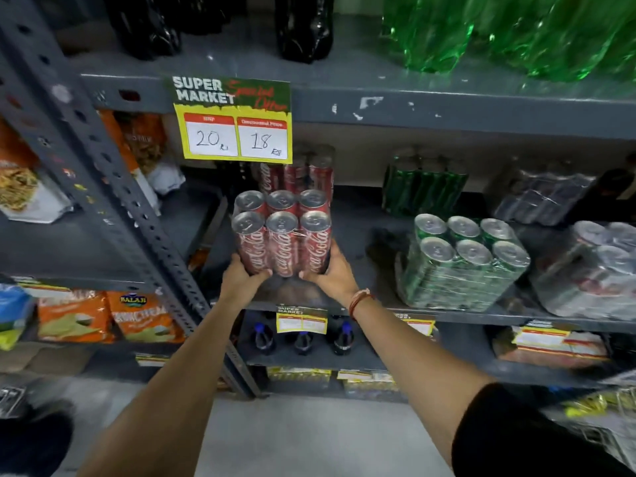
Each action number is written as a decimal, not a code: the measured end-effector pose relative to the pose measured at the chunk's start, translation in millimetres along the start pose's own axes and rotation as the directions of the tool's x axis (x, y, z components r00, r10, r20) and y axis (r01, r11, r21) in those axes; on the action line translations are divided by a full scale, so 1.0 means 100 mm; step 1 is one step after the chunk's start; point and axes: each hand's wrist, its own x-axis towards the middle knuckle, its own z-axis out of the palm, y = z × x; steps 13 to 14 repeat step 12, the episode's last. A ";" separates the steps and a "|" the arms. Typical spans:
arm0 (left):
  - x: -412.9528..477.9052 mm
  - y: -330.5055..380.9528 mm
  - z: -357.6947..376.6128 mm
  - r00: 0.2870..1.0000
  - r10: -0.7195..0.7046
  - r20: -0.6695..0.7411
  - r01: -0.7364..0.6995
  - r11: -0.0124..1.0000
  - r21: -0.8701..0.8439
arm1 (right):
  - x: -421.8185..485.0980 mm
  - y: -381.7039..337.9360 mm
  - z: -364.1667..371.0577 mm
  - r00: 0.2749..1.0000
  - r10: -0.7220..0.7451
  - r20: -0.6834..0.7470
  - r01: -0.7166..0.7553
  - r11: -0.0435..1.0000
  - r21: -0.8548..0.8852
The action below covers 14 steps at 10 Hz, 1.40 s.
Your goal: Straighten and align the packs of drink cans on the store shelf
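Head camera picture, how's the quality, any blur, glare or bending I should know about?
Head view: dim overall; red pack between left hand and right hand is fairly sharp; green bottles and clear-wrapped pack at the right edge are smeared; can tops catch small highlights; wide lens bends the upright post and shelf edge.

**What you can't really make out here**

The rear red pack (303, 173) is sitting mostly hidden behind the front red pack (282, 239) and the price sign (234, 120). The silver packs (592, 270) are blurring out and getting cut off at the right edge. Lower shelf tags (301, 320) are too smeared to read.
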 end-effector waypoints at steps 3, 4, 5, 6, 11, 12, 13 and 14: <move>-0.02 -0.11 -0.07 0.992 0.107 0.065 -0.106 0.994 -0.005 | -0.27 0.14 0.16 0.989 -0.045 -0.144 0.039 0.998 -0.040; -0.13 -0.18 -0.09 0.986 0.143 0.084 -0.142 0.990 -0.027 | -0.36 0.17 0.17 0.986 -0.033 -0.164 0.023 0.998 -0.058; -0.23 -0.26 -0.12 0.983 0.165 0.082 -0.160 0.985 -0.062 | -0.47 0.20 0.19 0.985 -0.025 -0.172 0.007 0.994 -0.105; -0.30 -0.31 -0.15 0.975 0.199 0.098 -0.192 0.978 -0.077 | -0.55 0.25 0.19 0.984 -0.024 -0.179 -0.001 0.990 -0.138; -0.45 -0.31 -0.15 0.975 0.220 0.032 -0.221 0.975 0.014 | -0.67 0.20 0.21 0.978 -0.019 -0.208 -0.014 0.987 -0.159; -0.45 -0.21 -0.13 0.981 0.192 0.010 -0.192 0.975 0.115 | -0.63 0.15 0.13 0.985 -0.055 -0.162 0.032 0.989 -0.144; -0.45 -0.21 -0.13 0.981 0.192 0.010 -0.192 0.975 0.115 | -0.63 0.15 0.13 0.985 -0.055 -0.162 0.032 0.989 -0.144; -0.45 -0.21 -0.13 0.981 0.192 0.010 -0.192 0.975 0.115 | -0.63 0.15 0.13 0.985 -0.055 -0.162 0.032 0.989 -0.144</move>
